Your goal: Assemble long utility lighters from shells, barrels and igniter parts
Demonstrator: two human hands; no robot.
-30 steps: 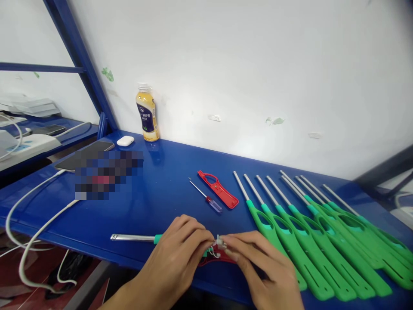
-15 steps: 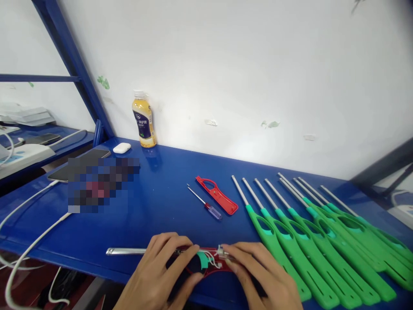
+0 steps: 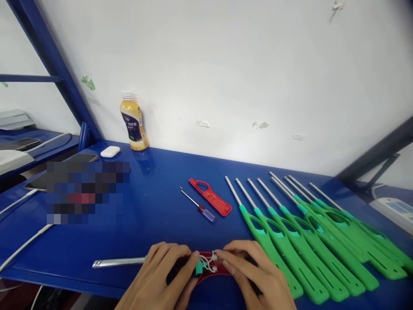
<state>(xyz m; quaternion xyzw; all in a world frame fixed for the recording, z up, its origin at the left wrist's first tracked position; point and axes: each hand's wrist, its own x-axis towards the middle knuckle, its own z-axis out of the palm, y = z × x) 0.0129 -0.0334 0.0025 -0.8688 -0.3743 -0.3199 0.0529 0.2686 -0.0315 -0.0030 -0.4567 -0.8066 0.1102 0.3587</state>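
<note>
An opened long-nosed lighter lies across the front of the table, its red shell half showing white wires and a teal trigger. Its metal tube sticks out to the left. My left hand grips the lighter around the trigger, fingers over the top edge and thumb below. With thumb and forefinger, my right hand pinches a small pale, clear-looking part at the wires' end, inside the shell. The palm and other fingers hide the right end of the shell.
The other red shell half lies beyond my hands beside a screwdriver. Several green lighters lie in a row at right. At back left are a yellow bottle, a white earbud case, a phone and a cable.
The view has shifted slightly, moving the things on the table leftward. My right fingers have brought the small part lower into the shell, and both hands stay on the lighter.
</note>
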